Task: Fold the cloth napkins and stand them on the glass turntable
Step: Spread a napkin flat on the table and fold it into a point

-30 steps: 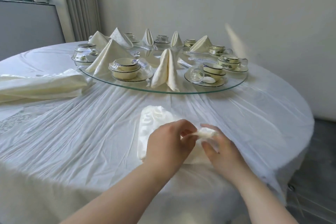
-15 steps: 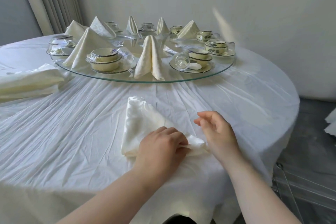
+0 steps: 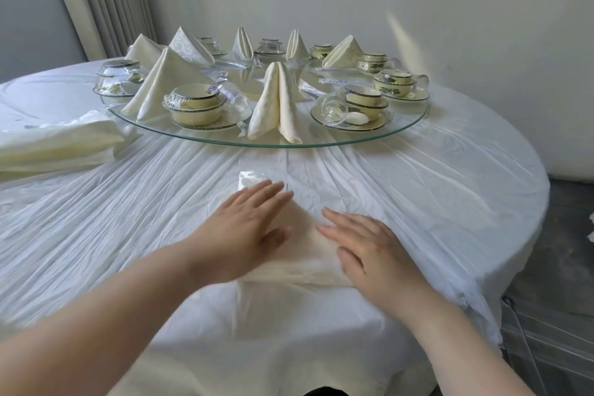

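Observation:
A cream cloth napkin (image 3: 307, 236) lies flat on the white tablecloth near the table's front edge. My left hand (image 3: 247, 230) rests palm down on its left half, fingers spread. My right hand (image 3: 369, 244) lies flat on its right side, fingers spread as well. Neither hand grips anything. Beyond them the round glass turntable (image 3: 321, 142) carries several folded napkins standing upright; the nearest standing napkin (image 3: 276, 103) is at its front edge, with a cone-shaped napkin (image 3: 160, 83) at the left.
Wrapped bowl and cup sets (image 3: 196, 104) (image 3: 356, 106) ring the turntable between the napkins. A stack of unfolded napkins (image 3: 54, 145) lies on the table at the left. The table edge drops off at the right, with a clear chair (image 3: 546, 337) below.
Both hands have let go of the napkin's corner and now lie flat on it, fingers spread. The napkin sits flatter than before. The camera has shifted slightly.

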A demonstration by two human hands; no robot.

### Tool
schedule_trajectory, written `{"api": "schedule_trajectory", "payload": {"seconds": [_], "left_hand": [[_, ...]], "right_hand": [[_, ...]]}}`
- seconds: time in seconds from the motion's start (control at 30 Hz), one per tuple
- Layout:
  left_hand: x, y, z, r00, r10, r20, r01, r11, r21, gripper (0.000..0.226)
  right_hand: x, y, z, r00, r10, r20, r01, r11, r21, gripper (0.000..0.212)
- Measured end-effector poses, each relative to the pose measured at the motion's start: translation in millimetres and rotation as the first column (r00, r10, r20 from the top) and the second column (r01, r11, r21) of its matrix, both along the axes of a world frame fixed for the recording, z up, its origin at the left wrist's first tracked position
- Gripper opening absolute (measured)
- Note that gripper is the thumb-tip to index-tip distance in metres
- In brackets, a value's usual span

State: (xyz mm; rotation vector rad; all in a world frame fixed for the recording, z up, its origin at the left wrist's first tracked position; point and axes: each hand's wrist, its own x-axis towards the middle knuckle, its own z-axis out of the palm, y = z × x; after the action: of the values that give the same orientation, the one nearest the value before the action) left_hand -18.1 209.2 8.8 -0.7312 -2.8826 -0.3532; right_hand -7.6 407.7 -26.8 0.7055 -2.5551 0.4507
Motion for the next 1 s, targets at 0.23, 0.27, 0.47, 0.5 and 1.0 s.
{"api": "schedule_trajectory", "payload": {"seconds": [0.23, 0.27, 0.47, 0.5, 1.0], "left_hand": [[-14, -1, -21, 0.987, 0.012, 0.158, 0.019, 0.982, -0.190, 0.139], [-14, -2, -20, 0.985, 0.019, 0.171, 0.012, 0.985, -0.175, 0.139], [-41, -16, -12, 0.944, 0.121, 0.306, -0.076, 0.985, -0.155, 0.107], [-48, -18, -13, 0.939, 0.154, 0.307, -0.106, 0.980, -0.167, 0.092], [-30, -34, 2, 0.961, -0.100, -0.257, 0.159, 0.962, 0.222, 0.027]], "right_hand": [[-2, 2, -1, 1.000, 0.018, 0.005, -0.018, 0.997, 0.075, 0.039], [-1, 2, -2, 1.000, 0.011, 0.007, -0.011, 0.997, 0.080, 0.039], [-3, 4, -5, 1.000, 0.008, -0.025, -0.006, 0.998, 0.068, 0.040], [-4, 5, -7, 0.999, 0.007, -0.051, -0.004, 0.998, 0.064, 0.040], [-8, 8, -17, 0.989, 0.008, -0.145, -0.008, 1.000, -0.004, 0.038]]}}
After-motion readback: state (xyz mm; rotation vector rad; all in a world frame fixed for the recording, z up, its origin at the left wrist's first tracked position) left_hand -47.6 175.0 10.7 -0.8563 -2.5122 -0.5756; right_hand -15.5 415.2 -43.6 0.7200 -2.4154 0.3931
